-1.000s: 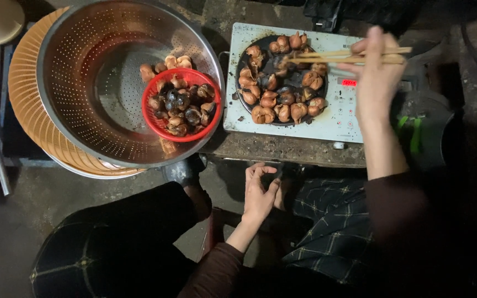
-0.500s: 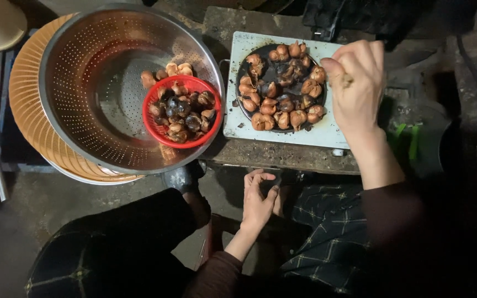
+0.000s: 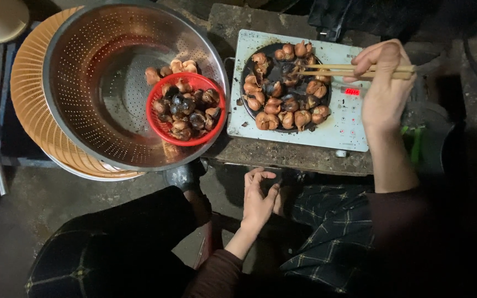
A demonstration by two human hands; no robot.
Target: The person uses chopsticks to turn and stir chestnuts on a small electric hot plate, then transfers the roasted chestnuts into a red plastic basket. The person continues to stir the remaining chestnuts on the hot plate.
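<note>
Dim scene lit from above and slightly ahead, with light concentrated on the upper middle of the frame. The steel colander point(image 3: 100, 83) carries soft glare along its rim and perforated wall; the white cooktop point(image 3: 349, 124) is the brightest flat surface, its small red display glowing. The right hand point(image 3: 385, 83) and chopsticks point(image 3: 354, 70) are evenly lit and fairly sharp — little motion blur. The left hand point(image 3: 258, 201) sits in weaker light. Lower and right portions fall into deep shadow, where clothing detail nearly vanishes. Corners darken noticeably — mild wide-angle curvature shows at the left edge. Slight grain throughout the dark areas.
</note>
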